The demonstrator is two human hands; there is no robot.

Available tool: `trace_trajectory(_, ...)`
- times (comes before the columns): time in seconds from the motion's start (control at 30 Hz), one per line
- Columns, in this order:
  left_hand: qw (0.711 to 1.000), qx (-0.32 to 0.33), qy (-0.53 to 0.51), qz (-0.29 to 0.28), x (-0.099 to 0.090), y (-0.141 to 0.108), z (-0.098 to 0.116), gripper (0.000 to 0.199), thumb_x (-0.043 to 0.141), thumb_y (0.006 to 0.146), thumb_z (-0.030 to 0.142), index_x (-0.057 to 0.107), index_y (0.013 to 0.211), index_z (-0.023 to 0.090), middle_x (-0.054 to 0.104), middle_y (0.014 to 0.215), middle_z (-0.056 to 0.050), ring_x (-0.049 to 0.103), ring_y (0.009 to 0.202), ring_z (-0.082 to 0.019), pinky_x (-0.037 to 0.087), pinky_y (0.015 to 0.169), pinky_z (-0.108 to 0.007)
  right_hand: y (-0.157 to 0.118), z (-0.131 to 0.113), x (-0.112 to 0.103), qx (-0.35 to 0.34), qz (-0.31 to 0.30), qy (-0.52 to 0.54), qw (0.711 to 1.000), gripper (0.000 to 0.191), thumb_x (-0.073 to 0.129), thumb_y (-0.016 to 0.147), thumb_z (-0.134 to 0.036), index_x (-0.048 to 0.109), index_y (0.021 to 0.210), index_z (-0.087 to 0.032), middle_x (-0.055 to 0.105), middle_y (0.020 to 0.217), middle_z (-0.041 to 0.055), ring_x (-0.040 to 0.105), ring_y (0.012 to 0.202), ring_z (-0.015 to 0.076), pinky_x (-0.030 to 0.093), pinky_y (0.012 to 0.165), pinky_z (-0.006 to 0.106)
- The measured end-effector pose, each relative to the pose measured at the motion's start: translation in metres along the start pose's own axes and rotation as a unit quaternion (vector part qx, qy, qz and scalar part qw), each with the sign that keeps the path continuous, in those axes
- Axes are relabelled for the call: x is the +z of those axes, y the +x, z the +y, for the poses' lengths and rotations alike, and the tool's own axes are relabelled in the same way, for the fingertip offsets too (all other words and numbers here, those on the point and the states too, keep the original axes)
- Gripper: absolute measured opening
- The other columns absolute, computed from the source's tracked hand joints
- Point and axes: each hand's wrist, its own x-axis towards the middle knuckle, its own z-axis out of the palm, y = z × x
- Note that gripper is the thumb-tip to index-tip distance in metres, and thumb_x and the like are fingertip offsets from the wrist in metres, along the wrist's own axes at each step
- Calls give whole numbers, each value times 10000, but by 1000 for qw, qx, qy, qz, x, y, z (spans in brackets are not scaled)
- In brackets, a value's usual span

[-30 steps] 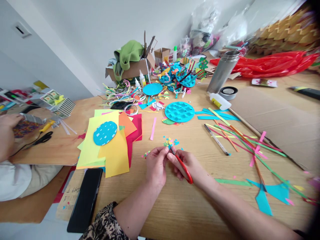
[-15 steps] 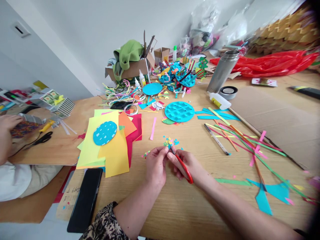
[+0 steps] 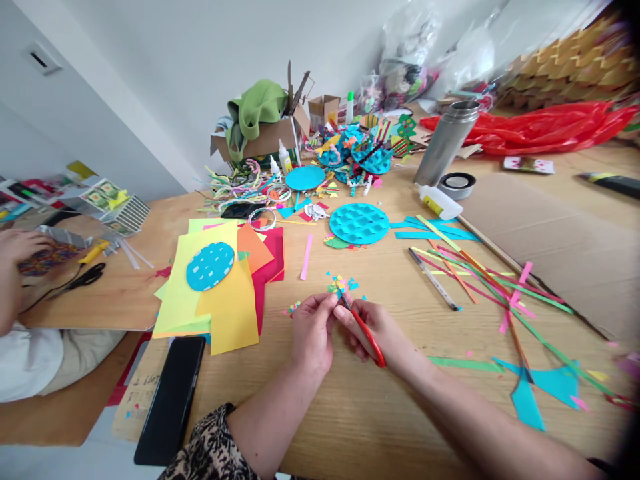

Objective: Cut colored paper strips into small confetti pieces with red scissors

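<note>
My right hand [image 3: 373, 327] is closed on red-handled scissors [image 3: 369, 339], whose blades point up and away from me. Close beside it, my left hand [image 3: 314, 327] is pinched at the blades; whatever lies between its fingertips is too small to make out. Tiny blue, yellow and pink paper bits [image 3: 343, 284] lie on the table just beyond both hands. A blue patterned paper oval [image 3: 359, 223] rests farther back. To the left, a blue oval with pale marks [image 3: 210, 266] lies on yellow paper sheets [image 3: 230, 313].
A black phone [image 3: 170, 400] lies at the front left. Paper strips [image 3: 493, 283], a pen [image 3: 434, 279], a glue bottle [image 3: 440, 202] and a metal flask [image 3: 447, 143] are on the right. Another person's hand [image 3: 23, 248] is at the far left, near black scissors [image 3: 85, 279].
Both of my hands and the scissors stay in nearly the same place. The other person's hand at the far left has shifted slightly.
</note>
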Motion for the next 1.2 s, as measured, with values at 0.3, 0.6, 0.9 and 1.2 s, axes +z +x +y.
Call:
trace_trajectory(0.3, 1000, -2, -10, -18, -1, 1, -1, 134, 705, 642, 260, 638, 650, 144, 681, 682, -43, 613, 661, -161, 451, 686, -303, 1, 5, -1, 9, 13, -6, 1000, 460, 579, 700, -631, 406, 666, -205, 458, 398, -76, 418, 275, 75, 304, 272, 173)
trace_trajectory(0.6, 1000, 17, 6, 0, 1, 2, -2, 131, 725, 605, 227, 621, 621, 149, 647, 617, -7, 578, 599, -122, 443, 660, -270, 3, 9, -1, 8, 27, -6, 1000, 459, 586, 700, -620, 383, 647, -212, 462, 394, -80, 422, 263, 72, 296, 255, 165)
trace_trajectory(0.9, 998, 15, 43, -31, -5, 11, 7, 161, 737, 604, 242, 638, 674, 137, 688, 673, -45, 638, 675, -159, 476, 722, -302, 3, -1, -10, 33, 23, -37, 998, 453, 572, 705, -621, 381, 637, -215, 473, 394, -79, 432, 267, 78, 306, 260, 174)
trace_trajectory(1.2, 988, -11, 122, -90, -16, 22, 27, 179, 742, 607, 266, 642, 657, 126, 686, 624, -65, 652, 627, -184, 505, 695, -328, 2, -10, -30, 34, -79, -77, 993, 457, 596, 703, -600, 405, 639, -189, 507, 470, -51, 488, 358, 72, 384, 342, 179)
